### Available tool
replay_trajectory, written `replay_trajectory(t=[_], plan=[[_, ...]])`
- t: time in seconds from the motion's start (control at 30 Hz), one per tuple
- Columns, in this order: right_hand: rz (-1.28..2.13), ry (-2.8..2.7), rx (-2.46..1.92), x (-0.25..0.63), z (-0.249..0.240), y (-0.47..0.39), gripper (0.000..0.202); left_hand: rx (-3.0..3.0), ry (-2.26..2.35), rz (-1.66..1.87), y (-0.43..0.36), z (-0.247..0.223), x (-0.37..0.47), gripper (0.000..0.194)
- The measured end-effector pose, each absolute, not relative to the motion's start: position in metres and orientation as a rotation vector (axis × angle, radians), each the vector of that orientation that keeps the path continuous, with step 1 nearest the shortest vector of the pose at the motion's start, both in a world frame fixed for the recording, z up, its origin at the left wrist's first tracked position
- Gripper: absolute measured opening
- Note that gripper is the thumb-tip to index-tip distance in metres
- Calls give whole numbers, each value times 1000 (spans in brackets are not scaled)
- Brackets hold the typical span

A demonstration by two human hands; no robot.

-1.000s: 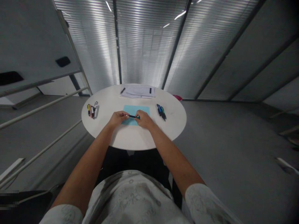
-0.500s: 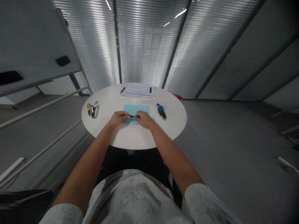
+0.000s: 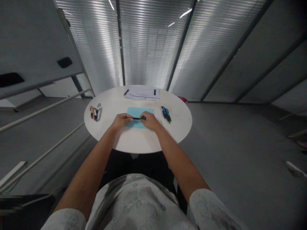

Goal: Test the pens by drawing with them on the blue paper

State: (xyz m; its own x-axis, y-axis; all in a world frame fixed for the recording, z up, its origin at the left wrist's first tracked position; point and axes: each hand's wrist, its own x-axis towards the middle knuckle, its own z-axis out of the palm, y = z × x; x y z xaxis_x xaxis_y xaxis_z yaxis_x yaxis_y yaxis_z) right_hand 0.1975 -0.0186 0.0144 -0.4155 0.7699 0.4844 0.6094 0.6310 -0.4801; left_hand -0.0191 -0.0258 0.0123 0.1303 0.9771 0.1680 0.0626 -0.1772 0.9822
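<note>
A slim dark pen (image 3: 136, 118) with a greenish tint at its right end lies level between my two hands. My left hand (image 3: 121, 120) pinches its left end, and my right hand (image 3: 150, 120) grips the right end with closed fingers. Beneath them a light blue sheet of paper (image 3: 137, 111) rests on the white oval table (image 3: 134, 142), partly covered by my hands. To the right of the sheet lies a bunch of dark pens (image 3: 166, 114) with blue and green parts.
Several markers (image 3: 95, 113) lie at the table's left side. A stack of white papers (image 3: 141, 93) with dark pen-like items on it sits at the far edge. A whiteboard-like panel on a pale metal frame (image 3: 45, 108) stands left; blinds (image 3: 146, 48) rise behind.
The pen has turned or shifted slightly between my hands, so its greenish right end now shows. My right fingers have moved a little up and right along it.
</note>
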Motion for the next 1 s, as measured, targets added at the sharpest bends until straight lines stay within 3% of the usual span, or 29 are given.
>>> replay_trajectory(t=[0.33, 0.47, 0.57, 0.83, 1.0], plan=[[302, -2187, -1008, 196, 15, -23, 18, 1493, 1097, 1192, -26, 11, -21, 45], [365, -2216, -1069, 196, 15, -22, 7, 1477, 1098, 1212, -26, 12, -21, 43], [356, -2273, -1090, 197, 17, -22, 20, 1490, 1088, 1192, -27, 12, -21, 43], [353, -2191, -1052, 197, 11, -19, 7, 1478, 1057, 1190, -24, 9, -21, 48], [367, -2254, -1077, 197, 9, -17, 22, 1467, 1056, 1199, -24, 9, -22, 46]])
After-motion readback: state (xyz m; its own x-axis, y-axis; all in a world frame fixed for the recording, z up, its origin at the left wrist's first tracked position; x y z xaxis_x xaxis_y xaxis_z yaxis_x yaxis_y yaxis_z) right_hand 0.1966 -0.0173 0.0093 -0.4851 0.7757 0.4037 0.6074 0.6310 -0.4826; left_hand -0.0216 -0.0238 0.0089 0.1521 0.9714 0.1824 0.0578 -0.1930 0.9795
